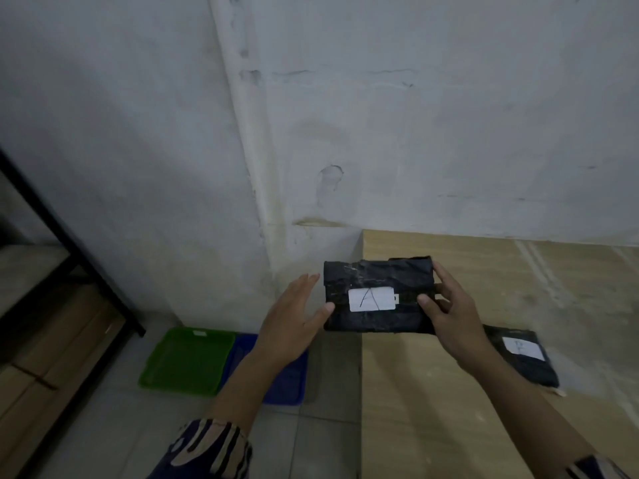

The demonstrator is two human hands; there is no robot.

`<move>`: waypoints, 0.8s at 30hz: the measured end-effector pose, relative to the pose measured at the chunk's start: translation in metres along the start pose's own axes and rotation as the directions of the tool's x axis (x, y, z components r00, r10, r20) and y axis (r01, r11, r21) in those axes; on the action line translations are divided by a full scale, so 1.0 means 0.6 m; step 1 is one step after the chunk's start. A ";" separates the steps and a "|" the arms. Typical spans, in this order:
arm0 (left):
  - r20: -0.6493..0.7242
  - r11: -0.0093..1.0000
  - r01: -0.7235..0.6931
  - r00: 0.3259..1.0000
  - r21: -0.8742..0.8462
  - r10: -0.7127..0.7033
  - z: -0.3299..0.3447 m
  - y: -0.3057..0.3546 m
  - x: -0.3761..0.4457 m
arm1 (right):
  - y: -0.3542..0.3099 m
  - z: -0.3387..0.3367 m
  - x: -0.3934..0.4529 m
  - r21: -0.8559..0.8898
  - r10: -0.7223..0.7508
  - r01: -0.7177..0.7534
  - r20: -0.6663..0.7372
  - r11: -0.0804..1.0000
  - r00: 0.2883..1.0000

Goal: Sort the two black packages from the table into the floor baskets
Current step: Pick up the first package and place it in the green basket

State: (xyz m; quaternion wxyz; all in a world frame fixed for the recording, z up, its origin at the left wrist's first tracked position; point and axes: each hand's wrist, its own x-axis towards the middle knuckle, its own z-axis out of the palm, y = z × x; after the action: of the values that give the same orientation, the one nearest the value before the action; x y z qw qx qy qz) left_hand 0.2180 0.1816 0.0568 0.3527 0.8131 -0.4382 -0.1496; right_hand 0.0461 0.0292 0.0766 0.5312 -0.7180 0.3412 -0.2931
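A black package (377, 278) with a white label marked "A" is held up over the table's left edge. My right hand (449, 319) grips its right end. My left hand (294, 319) is spread, with the thumb touching the package's left edge and the fingers beside it. A second black package (525, 368) with a white label lies flat on the wooden table (432, 392), partly behind my right forearm. On the floor to the left stand a green basket (186, 361) and a blue basket (290, 382); my left arm covers part of the blue one.
A grey-white wall with a pipe-like ridge stands straight ahead. A black metal frame (69, 243) and wooden boards (52, 340) fill the left side. The floor is tiled around the baskets.
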 end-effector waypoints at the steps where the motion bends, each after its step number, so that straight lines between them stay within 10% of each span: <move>1: 0.003 1.000 -0.001 1.000 -0.002 0.001 -0.009 -0.014 -0.003 | -0.001 0.019 0.000 0.005 0.008 -0.008 0.008 1.000 1.000; 24: 0.167 0.984 0.137 0.974 0.117 -0.155 -0.319 -0.526 0.052 | -0.022 0.630 0.074 -0.034 0.119 -0.117 0.070 0.993 0.990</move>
State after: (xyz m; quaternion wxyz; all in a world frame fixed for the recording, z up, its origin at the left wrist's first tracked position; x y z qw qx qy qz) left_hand 0.5331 0.3567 -0.0285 0.2578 0.8441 -0.4138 -0.2230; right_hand 0.3711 0.2088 -0.0078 0.5485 -0.7146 0.3681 -0.2302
